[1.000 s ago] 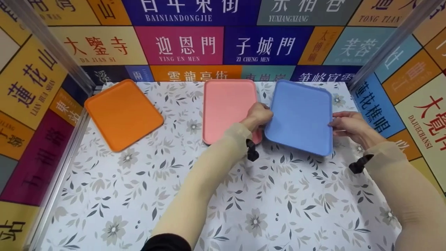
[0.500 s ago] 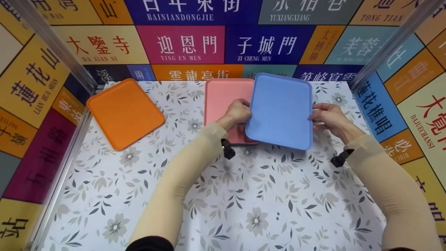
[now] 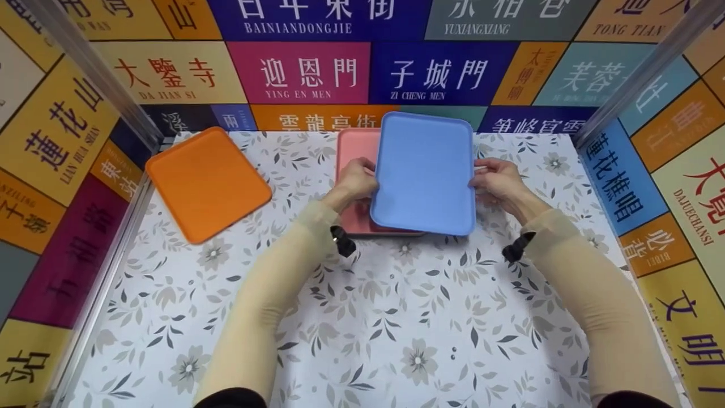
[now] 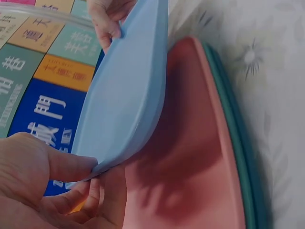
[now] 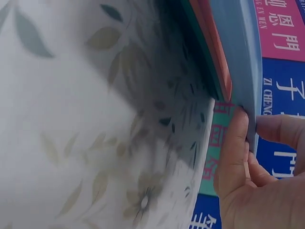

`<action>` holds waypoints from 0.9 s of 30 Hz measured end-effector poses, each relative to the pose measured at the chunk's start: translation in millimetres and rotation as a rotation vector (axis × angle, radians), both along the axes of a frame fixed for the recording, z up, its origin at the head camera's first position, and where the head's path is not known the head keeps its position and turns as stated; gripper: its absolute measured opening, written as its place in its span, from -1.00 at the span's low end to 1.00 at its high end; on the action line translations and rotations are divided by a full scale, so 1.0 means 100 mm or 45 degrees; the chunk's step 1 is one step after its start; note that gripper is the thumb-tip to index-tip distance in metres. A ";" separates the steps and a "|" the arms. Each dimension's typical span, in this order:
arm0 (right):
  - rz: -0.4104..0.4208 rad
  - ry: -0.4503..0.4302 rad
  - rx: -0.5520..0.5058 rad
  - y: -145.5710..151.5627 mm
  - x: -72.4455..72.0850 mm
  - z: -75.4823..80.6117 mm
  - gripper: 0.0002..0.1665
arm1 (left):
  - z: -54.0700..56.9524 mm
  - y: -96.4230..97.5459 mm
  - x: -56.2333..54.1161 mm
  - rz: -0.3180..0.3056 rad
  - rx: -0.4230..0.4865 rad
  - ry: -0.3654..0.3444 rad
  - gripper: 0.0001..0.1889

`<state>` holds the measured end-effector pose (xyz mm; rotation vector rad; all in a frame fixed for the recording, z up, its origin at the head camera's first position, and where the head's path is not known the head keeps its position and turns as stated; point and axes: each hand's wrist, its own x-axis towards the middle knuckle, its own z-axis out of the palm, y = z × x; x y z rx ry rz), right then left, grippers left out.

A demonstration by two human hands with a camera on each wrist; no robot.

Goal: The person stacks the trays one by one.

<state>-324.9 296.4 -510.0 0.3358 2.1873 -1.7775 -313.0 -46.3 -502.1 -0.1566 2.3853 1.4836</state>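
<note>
A blue tray (image 3: 426, 173) is held up between both hands, tilted, over the right part of a pink tray (image 3: 352, 218). My left hand (image 3: 357, 180) pinches its left rim, thumb on top and fingers beneath, as the left wrist view shows. At the opposite rim my right hand (image 3: 499, 180) pinches the blue tray between thumb and fingers. Under the pink tray (image 4: 190, 143) a green tray edge (image 4: 233, 129) shows in the left wrist view, so a stack lies there. The blue tray hides much of the pink one.
An orange tray (image 3: 208, 184) lies turned at an angle on the left of the flower-patterned tabletop (image 3: 362, 317). Panels with printed lettering (image 3: 314, 73) rise behind and at both sides, with metal corner posts (image 3: 640, 73).
Both hands have carried the blue tray leftward, from beside the pink tray to above it. More of the pink tray is now covered. The orange tray stays in place.
</note>
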 end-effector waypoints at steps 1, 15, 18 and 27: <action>-0.003 0.004 -0.008 -0.05 -0.02 0.00 -0.22 | -0.16 -0.06 -0.12 -0.005 -0.019 0.013 -0.55; 0.005 -0.033 0.032 -0.57 -0.19 -0.14 -0.19 | -0.09 -0.47 0.03 0.106 -0.073 -0.039 -0.49; 0.004 -0.033 0.066 -0.62 -0.21 -0.18 -0.19 | -0.12 -0.51 0.04 0.122 -0.077 -0.036 -0.50; 0.003 -0.057 0.096 -0.85 -0.25 -0.26 -0.18 | -0.77 -0.80 -0.38 0.077 -0.309 0.065 -0.61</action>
